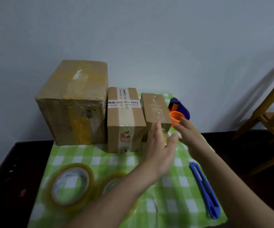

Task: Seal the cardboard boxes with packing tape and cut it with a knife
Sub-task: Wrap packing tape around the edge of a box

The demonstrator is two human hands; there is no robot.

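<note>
3 cardboard boxes point(124, 119) stand in a row at 11 o'clock, 2 tape rolls point(70, 183) lie at 7. Left hand point(161, 145), fingers straight, holding nothing, is up at the smallest box point(156, 109) — right hand point(187, 130) likewise flat and empty by the tape dispenser point(179, 111) — knife point(203, 190) at 4.

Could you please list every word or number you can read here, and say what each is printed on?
"热线:400-", then blurred digits, then "-5552": on the white tape band across the middle box.
"BLACK" and "TO-FU": small line below on that band; the rest is blurred.
Print on the lengthwise tape strip of that box: too blurred to read.
No readable text on the large box or the small box.
</note>
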